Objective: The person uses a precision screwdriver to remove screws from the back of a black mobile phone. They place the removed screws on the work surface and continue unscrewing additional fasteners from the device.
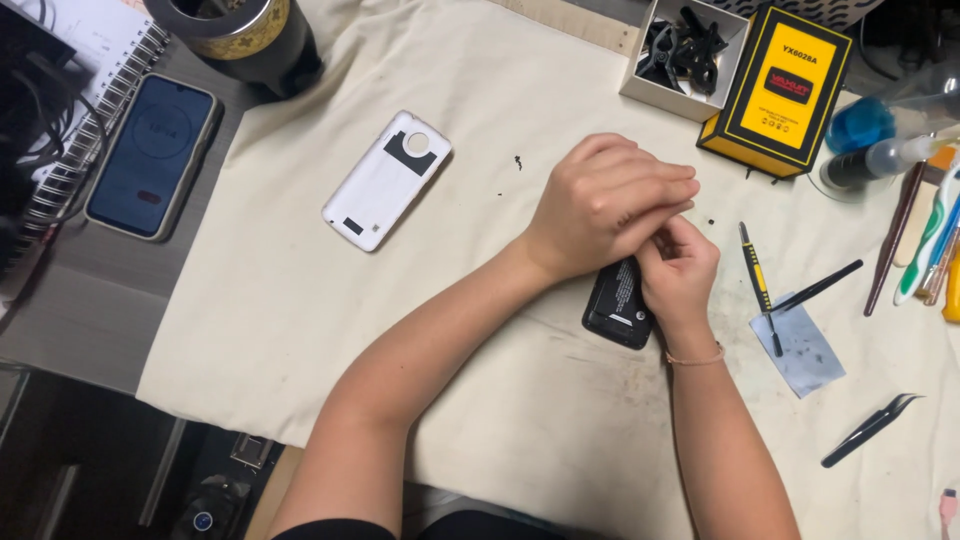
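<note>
Two hands are working mid-cloth (pixel 300 300): right hand (pixel 678 272) is gripping the opened black phone (pixel 618 303) steady, left hand (pixel 610 203) curled closed above it, contents hidden.

Back cover (pixel 386 181) left of the hands, tweezers (pixel 868 430) right, phone body (pixel 620 303) seemingly beneath them.

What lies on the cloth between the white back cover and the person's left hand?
In the head view, only a small dark speck lies between the white back cover and the left hand; otherwise bare cloth.
</note>
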